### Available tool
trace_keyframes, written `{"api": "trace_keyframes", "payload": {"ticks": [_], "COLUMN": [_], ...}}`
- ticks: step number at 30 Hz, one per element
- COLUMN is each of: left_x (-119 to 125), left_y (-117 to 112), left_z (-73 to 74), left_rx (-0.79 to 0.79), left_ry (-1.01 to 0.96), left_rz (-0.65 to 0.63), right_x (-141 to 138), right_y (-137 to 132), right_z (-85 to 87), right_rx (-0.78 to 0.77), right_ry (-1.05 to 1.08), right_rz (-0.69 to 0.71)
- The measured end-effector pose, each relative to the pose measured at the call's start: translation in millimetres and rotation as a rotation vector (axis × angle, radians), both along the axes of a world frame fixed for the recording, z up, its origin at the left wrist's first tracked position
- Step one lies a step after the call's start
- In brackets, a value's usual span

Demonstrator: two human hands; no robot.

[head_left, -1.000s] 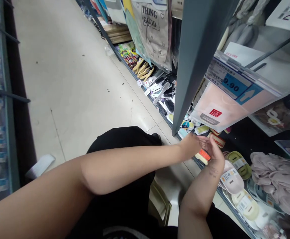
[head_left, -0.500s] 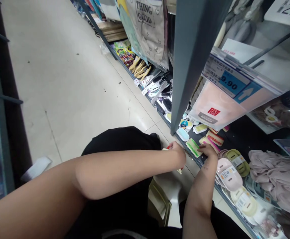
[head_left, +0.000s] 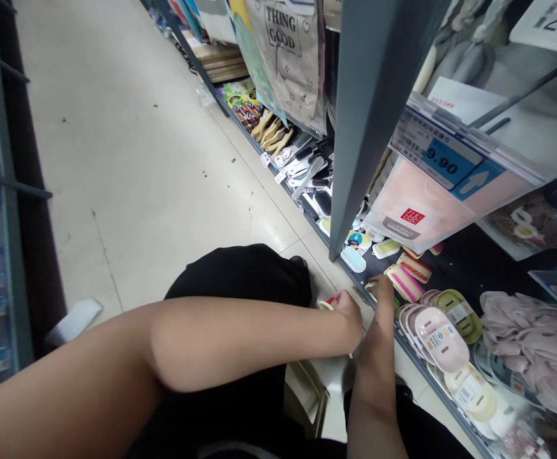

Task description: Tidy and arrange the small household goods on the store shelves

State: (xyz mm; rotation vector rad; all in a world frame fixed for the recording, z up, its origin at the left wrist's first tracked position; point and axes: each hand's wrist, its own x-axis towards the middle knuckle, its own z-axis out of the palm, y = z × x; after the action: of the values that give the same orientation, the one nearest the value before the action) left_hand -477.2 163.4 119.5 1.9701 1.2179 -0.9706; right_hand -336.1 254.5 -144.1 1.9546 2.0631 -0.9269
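Note:
My left hand (head_left: 351, 313) is closed beside the shelf edge, over the floor. It grips a flat piece with a cream edge and red on it (head_left: 326, 305), largely covered by the hand. My right hand (head_left: 382, 292) is at the front of the bottom shelf, its fingers wrapped round a green-striped flat pad (head_left: 396, 303) that shows only in small bits. Just beyond it lie a pink-striped pad (head_left: 405, 284) and a red-striped pad (head_left: 415, 268). A pale blue oval piece (head_left: 353, 259) rests to the left of them.
Stacked pink soap dishes (head_left: 441, 338) and a green dish (head_left: 460, 315) stand right of my right hand. A grey upright post (head_left: 362, 127) rises from the shelf. Hairbrushes (head_left: 314, 182) lie beyond it. A beige bin-like object (head_left: 307, 395) is below my left forearm.
My right hand has closed on the green-striped pad and drawn it left, towards the shelf's front edge. My left hand has shifted slightly down, still holding its piece.

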Motion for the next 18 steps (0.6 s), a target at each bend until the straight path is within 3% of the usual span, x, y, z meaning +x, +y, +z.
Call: {"api": "trace_keyframes", "payload": {"ticks": [6, 9, 12, 14, 18], "left_x": [-2, -2, -1, 1, 6], "left_y": [0, 2, 0, -2, -10], "left_z": [5.2, 10.9, 15.3, 17.0, 20.7], "left_rx": [0.003, -0.033, -0.038, -0.018, -0.015], "left_ry": [-0.017, 0.002, 0.018, 0.010, -0.024], "left_rz": [0.033, -0.044, -0.103, -0.107, -0.081], "right_x": [4, -12, -36, -49, -55], "right_y": [15, 38, 66, 81, 97], "right_z": [7.6, 22.8, 32.8, 32.6, 25.5], "right_rx": [-0.071, 0.146, 0.341, 0.322, 0.242], "right_ry": [0.118, 0.173, 0.083, 0.021, -0.005], "right_rz": [-0.039, -0.275, -0.515, -0.525, -0.384]}}
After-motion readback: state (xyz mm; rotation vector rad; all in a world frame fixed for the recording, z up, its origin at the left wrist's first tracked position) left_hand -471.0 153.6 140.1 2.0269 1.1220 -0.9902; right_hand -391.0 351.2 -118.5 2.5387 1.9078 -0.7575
